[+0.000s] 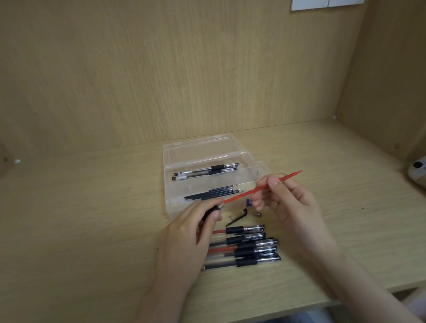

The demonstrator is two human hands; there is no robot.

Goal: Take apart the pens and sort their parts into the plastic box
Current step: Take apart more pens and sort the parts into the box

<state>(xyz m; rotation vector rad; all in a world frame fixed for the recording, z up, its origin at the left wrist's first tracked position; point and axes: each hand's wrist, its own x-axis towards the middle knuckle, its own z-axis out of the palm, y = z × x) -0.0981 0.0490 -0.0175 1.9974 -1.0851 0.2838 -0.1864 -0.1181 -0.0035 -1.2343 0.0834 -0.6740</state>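
Right fingers (270, 184) pinch red refill (288, 176), left fingers (204, 205) grip its barrel (215, 209); plastic box (168, 194) holds barrels (205, 171) behind refills (213, 193).

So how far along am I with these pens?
Done: barrels and dark refills lie in separate compartments of the plastic box. In hand: the right hand pinches a red refill, the left hand grips its barrel. Left: a loose cap and tip, plus the row of whole pens.

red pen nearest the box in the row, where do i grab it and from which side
Pinch the red pen at its black grip sleeve, coming straight down from above. It lies flat and crosswise; the left hand covers its left end and the next pen lies close on the near side.
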